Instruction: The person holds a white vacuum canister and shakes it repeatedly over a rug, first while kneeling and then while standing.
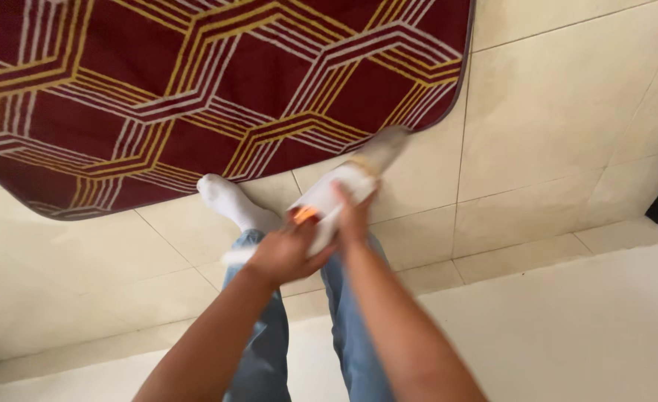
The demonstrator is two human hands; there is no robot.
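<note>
Cream tile floor (552, 112), pale grout lines running across it; a maroon rug (195, 89) with a yellow-and-white geometric pattern covers the upper left, its rounded corner ending near the raised foot. Person is looking down at own legs in blue jeans (269, 335). One foot in a white sock (228, 199) rests on the tile just below the rug edge. Other foot is lifted and motion-blurred, with a second white sock (344, 190) on it, toe end pointing up-right over the rug corner. Left hand (284, 253) grips the sock's opening at the heel end, fingers curled shut on the fabric; a small orange patch shows just above the knuckles. Right hand (352, 219) sits alongside the same sock, fingers wrapped against it, thumb side hidden so exact grip is unclear. Both forearms come in from the bottom edge and converge on that foot.
</note>
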